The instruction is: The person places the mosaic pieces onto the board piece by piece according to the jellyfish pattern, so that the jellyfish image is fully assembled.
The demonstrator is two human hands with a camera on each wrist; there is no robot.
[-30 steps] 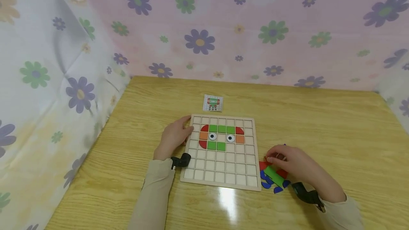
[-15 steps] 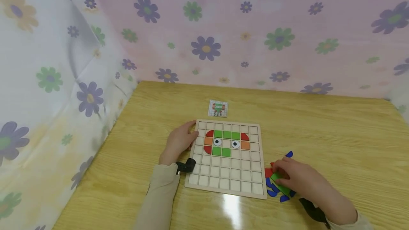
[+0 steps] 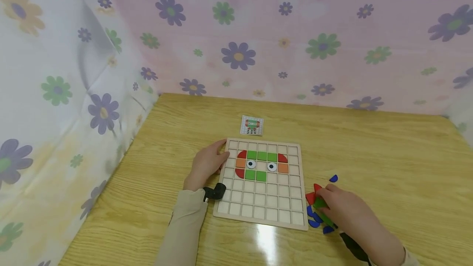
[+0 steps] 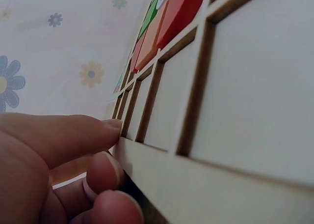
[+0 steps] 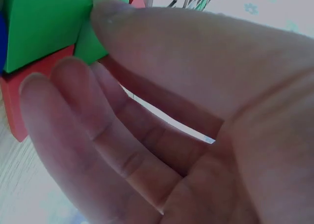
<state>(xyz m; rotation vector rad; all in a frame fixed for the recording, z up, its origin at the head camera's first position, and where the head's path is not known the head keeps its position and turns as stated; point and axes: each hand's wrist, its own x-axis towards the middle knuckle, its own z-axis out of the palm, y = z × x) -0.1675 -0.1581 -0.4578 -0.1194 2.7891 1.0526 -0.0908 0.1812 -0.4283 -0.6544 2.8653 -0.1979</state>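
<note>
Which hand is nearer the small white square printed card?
Left. In the head view, the left hand is below-left of the card; the right hand is farther, lower right.

Head view high, facing forward-down; wrist views close at left hand (image 3: 205,164), right hand (image 3: 347,207); head, left wrist share board (image 3: 255,198).

Glare whitens the table (image 3: 267,243); wrist views soft.

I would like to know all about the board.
The board is pale and wood-like, with a plain rim and seven by seven sunken square cells. It lies flat on the table. Red, orange and green pieces and two eye discs sit in its second to fourth rows from the far edge; the other rows are bare. The left hand grips its left edge.
</note>
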